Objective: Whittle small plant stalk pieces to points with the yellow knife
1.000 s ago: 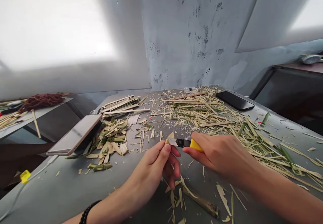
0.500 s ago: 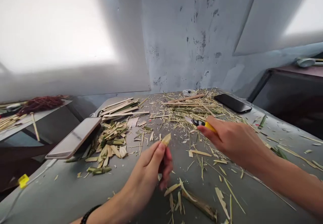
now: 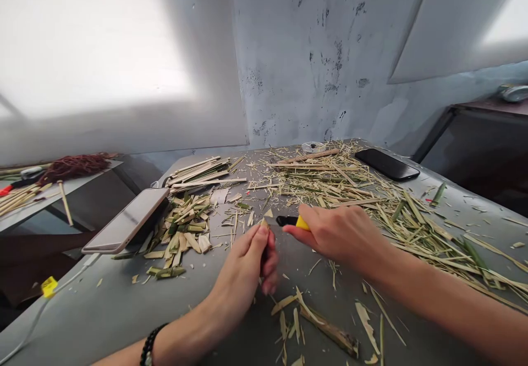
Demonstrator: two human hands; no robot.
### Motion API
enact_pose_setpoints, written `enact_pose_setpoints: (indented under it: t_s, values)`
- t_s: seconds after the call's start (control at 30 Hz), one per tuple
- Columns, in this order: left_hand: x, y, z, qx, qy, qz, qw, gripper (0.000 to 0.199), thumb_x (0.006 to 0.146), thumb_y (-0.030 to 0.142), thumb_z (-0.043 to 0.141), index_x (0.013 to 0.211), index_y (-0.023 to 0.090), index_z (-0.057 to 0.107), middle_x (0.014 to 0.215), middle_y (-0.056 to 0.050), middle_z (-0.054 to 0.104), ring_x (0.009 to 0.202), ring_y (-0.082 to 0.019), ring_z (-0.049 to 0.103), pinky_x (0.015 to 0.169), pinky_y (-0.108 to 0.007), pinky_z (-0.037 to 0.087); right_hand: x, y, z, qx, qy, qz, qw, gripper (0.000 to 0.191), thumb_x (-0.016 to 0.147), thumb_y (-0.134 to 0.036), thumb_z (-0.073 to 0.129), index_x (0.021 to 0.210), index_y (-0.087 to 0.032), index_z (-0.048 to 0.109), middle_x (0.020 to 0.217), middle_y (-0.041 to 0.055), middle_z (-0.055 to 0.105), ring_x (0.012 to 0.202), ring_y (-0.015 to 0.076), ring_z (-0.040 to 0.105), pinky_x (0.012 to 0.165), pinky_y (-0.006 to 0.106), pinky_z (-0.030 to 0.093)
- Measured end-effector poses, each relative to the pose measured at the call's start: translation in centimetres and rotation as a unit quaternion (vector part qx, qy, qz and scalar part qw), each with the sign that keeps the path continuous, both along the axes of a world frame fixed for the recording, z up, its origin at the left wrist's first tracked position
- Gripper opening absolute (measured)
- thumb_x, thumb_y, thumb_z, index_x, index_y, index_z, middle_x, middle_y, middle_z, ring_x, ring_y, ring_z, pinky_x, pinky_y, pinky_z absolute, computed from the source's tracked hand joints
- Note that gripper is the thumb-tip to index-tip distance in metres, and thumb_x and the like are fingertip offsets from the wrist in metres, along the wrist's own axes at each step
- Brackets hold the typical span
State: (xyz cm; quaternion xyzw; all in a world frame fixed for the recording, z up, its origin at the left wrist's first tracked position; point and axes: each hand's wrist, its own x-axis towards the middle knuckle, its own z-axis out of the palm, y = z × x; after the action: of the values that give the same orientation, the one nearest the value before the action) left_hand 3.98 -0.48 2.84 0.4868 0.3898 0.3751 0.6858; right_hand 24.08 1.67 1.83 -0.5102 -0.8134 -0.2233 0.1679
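My left hand (image 3: 251,258) pinches a small pale bamboo piece (image 3: 265,223), whose pointed tip sticks up past the thumb. Close on its right, my right hand (image 3: 342,231) is wrapped round a yellow and black utility knife (image 3: 302,223). The knife's blade points left and reaches the bamboo tip; whether it touches is too small to tell. Beyond my left hand lies a heap of short bamboo chips (image 3: 181,231). A bundle of pale strips (image 3: 202,173) rests behind that heap.
A propped-up phone (image 3: 126,223) with a white cable stands at the left. A black phone (image 3: 386,164) lies at the back right. Shavings (image 3: 412,228) spread over the grey table (image 3: 136,311). A split bamboo piece (image 3: 330,327) lies near the front. Reddish cord (image 3: 76,168) sits on the left side table.
My right hand has moved left, bringing the knife from beyond the bamboo piece to its tip. My left hand keeps its pinch. The view has shifted slightly.
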Motion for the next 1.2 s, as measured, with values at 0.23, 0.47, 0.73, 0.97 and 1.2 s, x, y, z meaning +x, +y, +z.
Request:
enact_pose_setpoints:
  t_s: [0.23, 0.47, 0.73, 0.97, 1.2]
  values:
    - [0.2, -1.9, -0.3, -0.016, -0.072, -0.127, 0.989, 0.041, 0.103, 0.057, 0.044, 0.082, 0.022, 0.047, 0.052, 0.008, 0.045, 0.037, -0.008, 0.044, 0.041, -0.020, 0.038, 7.5, 3.8, 5.9, 0.014, 0.037, -0.190, 0.981, 0.087, 0.106, -0.065, 0.002, 0.084, -0.009, 0.066, 0.054, 0.0096, 0.056, 0.044, 0.0122, 0.046, 0.052, 0.032, 0.022]
    - [0.1, -0.7, 0.1, 0.050, 0.008, -0.085, 0.995, 0.037, 0.107, 0.049, 0.036, 0.088, 0.020, 0.049, 0.062, 0.005, 0.051, 0.046, -0.007, 0.047, 0.050, -0.020, 0.039, 5.3, -1.2, 3.7, -0.002, 0.144, 0.036, 0.989, 0.056, 0.108, -0.062, 0.030, 0.069, -0.023, 0.038, 0.046, -0.0051, 0.040, 0.036, 0.0109, 0.036, 0.045, 0.025, 0.020]
    - [0.0, -1.5, 0.4, 0.068, 0.021, -0.063, 0.995, 0.038, 0.106, 0.049, 0.035, 0.085, 0.021, 0.047, 0.061, 0.005, 0.051, 0.047, -0.008, 0.049, 0.051, -0.022, 0.042, 1.5, -3.5, 1.6, -0.016, 0.102, 0.092, 0.990, 0.054, 0.108, -0.061, 0.033, 0.071, -0.023, 0.043, 0.051, -0.0058, 0.045, 0.038, 0.0138, 0.044, 0.047, 0.029, 0.018]
    - [0.2, -1.2, -0.4, 0.017, -0.021, -0.041, 0.999, 0.037, 0.104, 0.052, 0.042, 0.083, 0.022, 0.044, 0.055, 0.011, 0.040, 0.038, -0.005, 0.034, 0.045, -0.018, 0.039, 1.4, 0.6, 1.0, -0.063, 0.042, -0.042, 0.996, 0.078, 0.100, -0.080, 0.016, 0.076, -0.020, 0.060, 0.059, 0.0044, 0.059, 0.047, 0.0158, 0.052, 0.054, 0.030, 0.013]
    - [0.5, -2.7, -0.5, 0.020, -0.054, -0.169, 0.984, 0.040, 0.103, 0.059, 0.045, 0.090, 0.021, 0.049, 0.058, 0.007, 0.049, 0.042, -0.007, 0.049, 0.046, -0.018, 0.043, 9.0, 4.7, 6.6, -0.049, 0.166, -0.235, 0.956, 0.084, 0.098, -0.082, 0.011, 0.076, -0.017, 0.061, 0.053, 0.0059, 0.046, 0.052, 0.0180, 0.047, 0.059, 0.035, 0.023]
